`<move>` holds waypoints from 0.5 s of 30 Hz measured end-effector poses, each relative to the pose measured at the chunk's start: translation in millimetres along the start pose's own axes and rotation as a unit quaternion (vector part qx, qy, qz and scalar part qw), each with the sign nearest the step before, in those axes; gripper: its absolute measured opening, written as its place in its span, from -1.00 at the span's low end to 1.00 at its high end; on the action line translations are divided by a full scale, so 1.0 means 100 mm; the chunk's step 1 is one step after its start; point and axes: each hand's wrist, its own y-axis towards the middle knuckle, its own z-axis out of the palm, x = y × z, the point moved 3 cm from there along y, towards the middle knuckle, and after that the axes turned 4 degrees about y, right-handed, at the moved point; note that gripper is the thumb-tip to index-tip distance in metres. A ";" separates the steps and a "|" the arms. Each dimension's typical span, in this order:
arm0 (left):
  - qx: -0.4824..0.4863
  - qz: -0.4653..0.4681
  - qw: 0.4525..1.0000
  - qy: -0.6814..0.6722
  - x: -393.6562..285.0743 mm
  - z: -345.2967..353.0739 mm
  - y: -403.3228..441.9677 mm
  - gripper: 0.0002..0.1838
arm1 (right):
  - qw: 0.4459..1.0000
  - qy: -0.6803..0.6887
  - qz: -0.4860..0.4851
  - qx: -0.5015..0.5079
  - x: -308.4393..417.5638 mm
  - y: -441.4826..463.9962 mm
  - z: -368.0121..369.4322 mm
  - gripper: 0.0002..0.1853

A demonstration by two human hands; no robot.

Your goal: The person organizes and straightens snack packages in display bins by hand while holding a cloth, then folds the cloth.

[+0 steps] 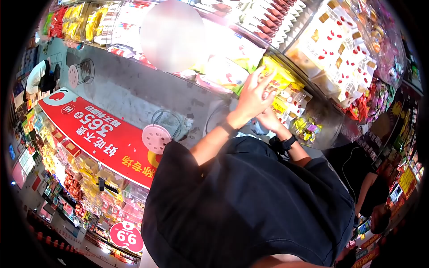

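My left hand reaches over the shelf with its fingers stretched and apart, overlapping the edge of a yellow snack packet. Whether it touches the packet I cannot tell. Close beneath it is my right hand, with a black watch on the wrist; its fingers are mostly hidden behind the left hand. Beside the hands lie small yellow-and-white packets and a clear bag with yellow and purple contents. White-and-green packages lie to the left of the left hand.
White boxes with red prints stack at upper right. Pink round stools stand on the grey floor. A red banner edges a snack counter. A person in black is at right, another in white at far left.
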 end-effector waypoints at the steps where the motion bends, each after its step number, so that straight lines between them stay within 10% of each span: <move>1: 0.012 0.017 1.000 0.020 -0.05 0.19 0.03 -0.35 | 0.999 -0.030 -0.010 0.020 -0.05 -0.07 0.00 -0.65; 7: 0.055 0.080 0.977 0.191 -0.19 1.26 0.21 -0.34 | 0.999 0.017 -0.035 0.016 -0.80 -0.17 -0.35 -0.55; 10: 0.094 0.108 0.956 0.258 0.02 1.51 0.18 -0.37 | 0.979 -0.198 0.055 -0.001 -0.86 -0.16 -0.61 -0.47; 15: 0.137 0.086 0.968 0.190 -0.11 1.18 0.18 -0.35 | 0.962 -0.229 -0.063 -0.131 -0.55 -0.15 -0.69 -0.53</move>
